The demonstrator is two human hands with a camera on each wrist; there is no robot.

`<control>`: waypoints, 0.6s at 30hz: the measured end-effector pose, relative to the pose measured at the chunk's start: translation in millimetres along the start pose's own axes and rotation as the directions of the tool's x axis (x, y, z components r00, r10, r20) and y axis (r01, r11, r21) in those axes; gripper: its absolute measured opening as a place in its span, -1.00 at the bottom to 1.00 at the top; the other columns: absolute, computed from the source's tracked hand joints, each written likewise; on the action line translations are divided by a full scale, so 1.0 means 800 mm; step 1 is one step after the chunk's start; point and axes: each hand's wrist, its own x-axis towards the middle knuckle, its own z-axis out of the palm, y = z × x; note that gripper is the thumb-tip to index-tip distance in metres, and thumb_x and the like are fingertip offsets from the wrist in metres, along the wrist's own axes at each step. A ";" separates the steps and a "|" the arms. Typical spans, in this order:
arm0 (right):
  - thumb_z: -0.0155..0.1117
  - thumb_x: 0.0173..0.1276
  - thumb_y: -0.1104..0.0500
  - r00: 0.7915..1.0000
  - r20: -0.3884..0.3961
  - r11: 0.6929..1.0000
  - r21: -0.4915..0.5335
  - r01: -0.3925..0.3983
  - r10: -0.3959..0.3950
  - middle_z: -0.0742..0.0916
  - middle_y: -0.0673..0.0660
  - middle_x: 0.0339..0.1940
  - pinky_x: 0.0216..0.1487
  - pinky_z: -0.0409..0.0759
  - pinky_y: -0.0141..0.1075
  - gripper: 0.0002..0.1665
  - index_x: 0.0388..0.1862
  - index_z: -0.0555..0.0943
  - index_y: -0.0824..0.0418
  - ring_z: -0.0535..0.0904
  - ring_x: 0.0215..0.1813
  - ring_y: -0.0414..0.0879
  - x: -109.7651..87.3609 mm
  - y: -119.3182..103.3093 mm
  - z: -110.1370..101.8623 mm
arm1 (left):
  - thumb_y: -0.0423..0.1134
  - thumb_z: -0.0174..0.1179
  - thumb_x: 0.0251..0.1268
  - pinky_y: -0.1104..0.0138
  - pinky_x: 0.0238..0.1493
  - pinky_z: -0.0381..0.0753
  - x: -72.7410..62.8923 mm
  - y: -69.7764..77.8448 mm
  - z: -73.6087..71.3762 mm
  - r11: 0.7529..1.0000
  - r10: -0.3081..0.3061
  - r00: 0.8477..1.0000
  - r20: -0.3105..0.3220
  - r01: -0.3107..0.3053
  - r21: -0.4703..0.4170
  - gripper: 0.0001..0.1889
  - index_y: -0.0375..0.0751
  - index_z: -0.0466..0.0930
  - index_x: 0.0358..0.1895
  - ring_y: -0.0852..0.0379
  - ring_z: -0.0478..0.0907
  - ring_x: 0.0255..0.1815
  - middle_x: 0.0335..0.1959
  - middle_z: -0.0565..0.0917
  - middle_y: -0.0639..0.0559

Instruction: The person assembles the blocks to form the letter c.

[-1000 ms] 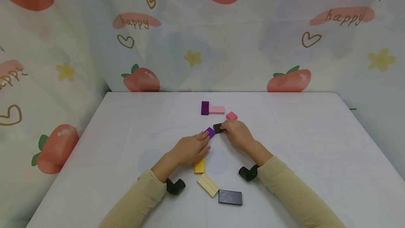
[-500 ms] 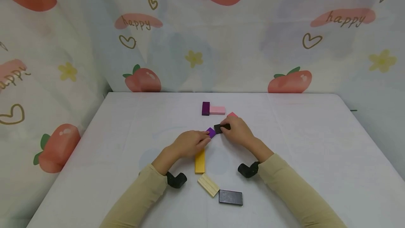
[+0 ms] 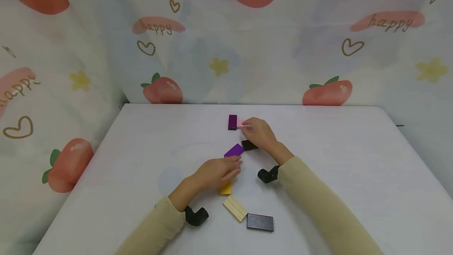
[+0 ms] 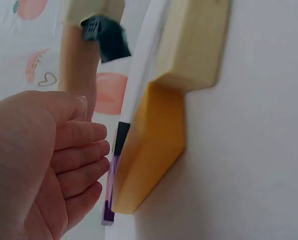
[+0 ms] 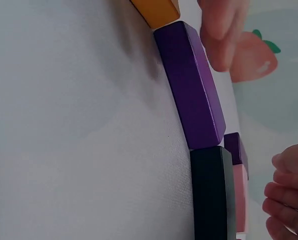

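Note:
My left hand [image 3: 216, 172] hovers with straight fingers over the yellow block [image 3: 225, 189], partly covering it, just in front of the purple block [image 3: 234, 150]. In the left wrist view its palm and fingers hold nothing. My right hand [image 3: 260, 133] reaches across the black block [image 3: 249, 145], fingertips overlapping the pink block [image 3: 240, 124]. The right wrist view shows those fingers [image 5: 284, 200] loosely bent with nothing between them. Purple block [image 5: 191, 90] and black block [image 5: 211, 195] stand end to end. A dark purple block [image 3: 232, 122] adjoins the pink one. The coral block is hidden behind my right hand.
Nearer me, a pale wooden block [image 3: 235, 208] and a dark grey block [image 3: 260, 222] continue the curved line of blocks. Black wrist mounts [image 3: 196, 216] hang beside both sleeves. A printed cloth [image 3: 265, 62] stands behind the white table [image 3: 354, 160].
My right hand has let go of the black block and moved away toward the pink block, covering the coral one. My left hand has come off the purple block, back over the yellow one.

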 end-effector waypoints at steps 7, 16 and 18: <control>0.15 0.31 0.13 0.995 0.066 0.997 0.001 0.074 -0.074 0.63 0.24 0.01 0.15 0.38 -0.10 -0.59 0.05 0.55 0.35 0.50 0.08 0.09 0.016 0.009 0.008 | -0.05 -0.18 0.46 0.35 0.18 0.33 -0.023 0.022 0.022 0.985 0.165 0.986 -0.011 -0.164 0.045 -0.56 -0.18 0.42 0.24 0.23 0.25 0.29 0.27 0.39 0.03; 0.13 0.30 0.20 0.979 0.139 0.985 -0.062 0.160 -0.150 0.63 0.25 -0.03 0.14 0.39 -0.12 -0.61 0.07 0.53 0.36 0.50 0.00 0.09 0.032 0.002 0.010 | -0.06 -0.16 0.46 0.53 0.23 0.09 -0.039 0.068 0.027 0.904 0.413 0.905 0.099 -0.420 0.073 -0.57 -0.17 0.39 0.26 0.33 0.19 0.30 0.28 0.37 0.08; 0.15 0.29 0.20 0.976 0.158 0.984 -0.067 0.162 -0.150 0.64 0.23 -0.08 0.09 0.43 -0.13 -0.61 0.07 0.53 0.36 0.50 -0.07 0.06 0.035 0.000 0.011 | -0.06 -0.16 0.46 0.55 0.24 0.06 -0.038 0.077 0.026 0.884 0.441 0.888 0.133 -0.455 0.107 -0.57 -0.15 0.39 0.26 0.34 0.18 0.30 0.28 0.36 0.09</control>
